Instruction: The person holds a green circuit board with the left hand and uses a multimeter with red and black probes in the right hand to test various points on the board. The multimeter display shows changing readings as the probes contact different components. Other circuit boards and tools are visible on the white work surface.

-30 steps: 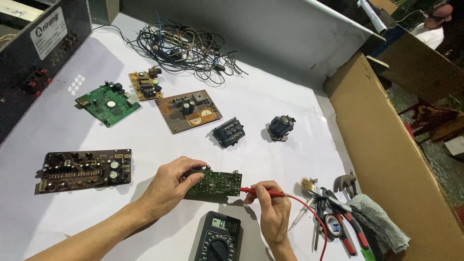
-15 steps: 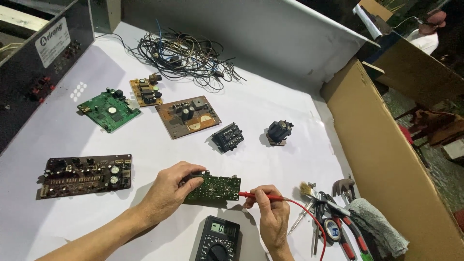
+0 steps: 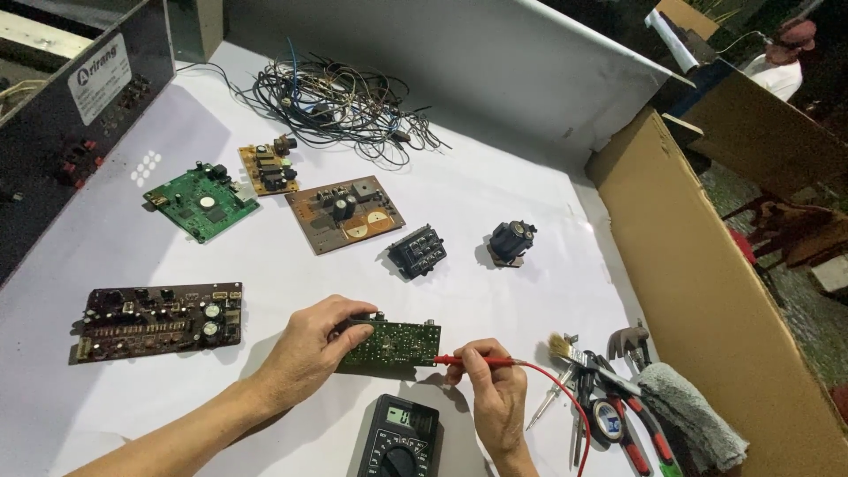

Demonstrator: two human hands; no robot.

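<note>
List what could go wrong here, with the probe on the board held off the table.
1. The left hand holds the green board by one end only, so pressure from the red probe in the right hand may tip it and make the tip skid across contacts.
2. The red lead trails into the tools; a snag could jerk the probe.
3. The meter sits near the edge of view, hard to read.

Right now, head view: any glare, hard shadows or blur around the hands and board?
Head view: sharp, no motion blur; left hand and small green board evenly lit, soft shadows beneath; white table bright but not blown out; right hand with red probe clear; wide-angle bending at edges.
</note>
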